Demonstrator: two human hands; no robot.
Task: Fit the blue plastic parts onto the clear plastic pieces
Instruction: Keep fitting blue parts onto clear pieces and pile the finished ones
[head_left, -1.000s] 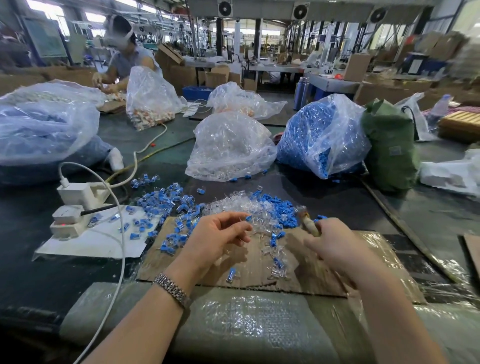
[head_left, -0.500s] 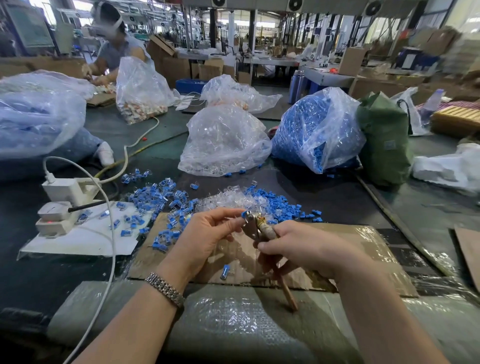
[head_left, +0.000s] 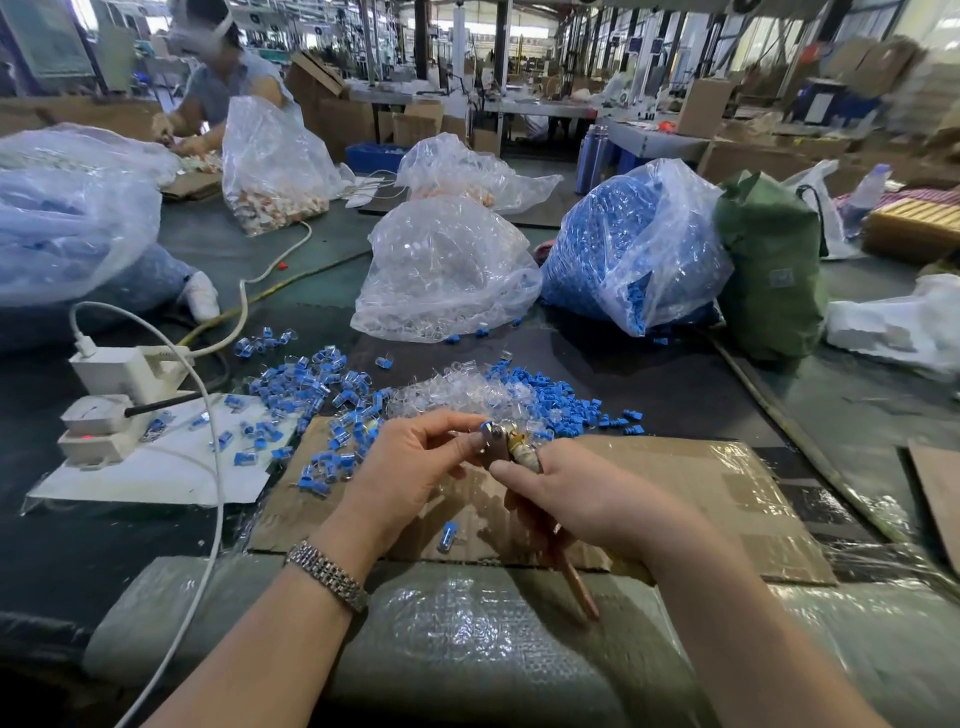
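- Evidently both hands meet at frame centre so tool and part line up: the left hand (head_left: 410, 462) pinches a small blue-and-clear piece (head_left: 485, 427) at its fingertips
- right hand (head_left: 566, 499) curls round a plier-like tool (head_left: 511, 449), its head against that piece, probably to press it home
- loose blue parts (head_left: 561, 405) and clear pieces (head_left: 457, 392) lie heaped just above, within reach; fitted ones (head_left: 311, 384) sit apart, centre left

Probably a factory floor: bulk parts bags (head_left: 631, 244), stacked cartons (head_left: 332, 111), long workbenches (head_left: 524, 106).
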